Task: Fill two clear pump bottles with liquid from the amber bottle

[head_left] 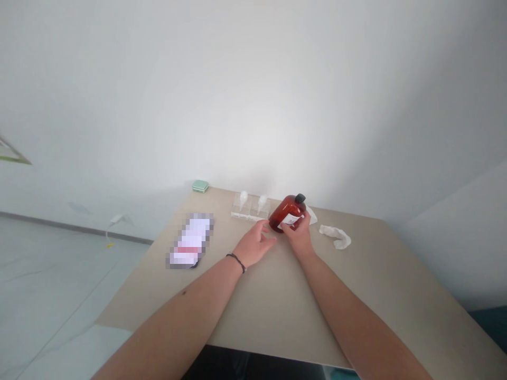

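Note:
A brown-red bottle (pixel 281 211) with a black cap and a white label leans to the right above the table. My right hand (pixel 299 236) is closed around its lower right side, the thumb across the label. Just left of the bottle's base is my left hand (pixel 254 244), fingers apart and holding nothing; its fingertips come close to the bottle, and whether they touch it I cannot tell. Behind my left hand stands a clear rack (pixel 249 215) with two white-topped, tapered clear tubes in it.
A phone (pixel 190 240), blurred out, lies on the beige table (pixel 273 311) at the left. At the back left corner sits a small green case (pixel 200 186). Crumpled white tissue (pixel 336 235) lies right of the bottle, with another white piece (pixel 312 215) behind my right hand. A wall rises behind.

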The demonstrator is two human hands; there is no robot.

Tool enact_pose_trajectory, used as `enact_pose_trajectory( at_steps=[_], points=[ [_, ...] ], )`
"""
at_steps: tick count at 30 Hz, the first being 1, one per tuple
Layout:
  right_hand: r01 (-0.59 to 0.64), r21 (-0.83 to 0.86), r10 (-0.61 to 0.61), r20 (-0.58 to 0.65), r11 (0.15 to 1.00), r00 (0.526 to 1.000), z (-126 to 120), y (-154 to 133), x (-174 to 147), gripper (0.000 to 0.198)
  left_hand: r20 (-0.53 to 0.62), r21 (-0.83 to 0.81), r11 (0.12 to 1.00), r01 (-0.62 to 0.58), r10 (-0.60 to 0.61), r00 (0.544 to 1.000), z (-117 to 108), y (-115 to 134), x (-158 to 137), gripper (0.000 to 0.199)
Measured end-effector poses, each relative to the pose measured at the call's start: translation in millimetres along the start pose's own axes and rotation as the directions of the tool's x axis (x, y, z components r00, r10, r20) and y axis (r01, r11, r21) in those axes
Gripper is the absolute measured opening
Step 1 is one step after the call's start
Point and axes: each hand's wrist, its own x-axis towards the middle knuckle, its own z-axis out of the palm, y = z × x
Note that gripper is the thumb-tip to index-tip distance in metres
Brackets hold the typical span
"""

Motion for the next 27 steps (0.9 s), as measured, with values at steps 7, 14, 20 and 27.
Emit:
enact_pose_trajectory(
  at_steps=[7,14,20,27],
  points=[
    [-0.031,-0.037,0.029,-0.059,0.999,0.998,11,8,25,0.094,0.018,0.04,0.999,-0.009,0.008,1.0,-1,-4,0,0.057],
    [-0.046,-0.039,0.045,-0.018,0.998,0.999,14,13,26,0.098,0.027,0.068,0.998,-0.008,0.006,1.0,1,-1,-1,0.055],
    [-0.019,-0.036,0.02,0.024,0.999,1.0,15,13,25,0.097,0.027,0.089,0.996,-0.019,0.017,0.999,2,-3,0,0.052],
    [0.02,-0.127,-0.015,0.04,0.992,0.999,17,14,23,0.095,0.051,0.154,0.987,-0.041,0.033,0.998,4,0,-1,0.046]
  ],
)
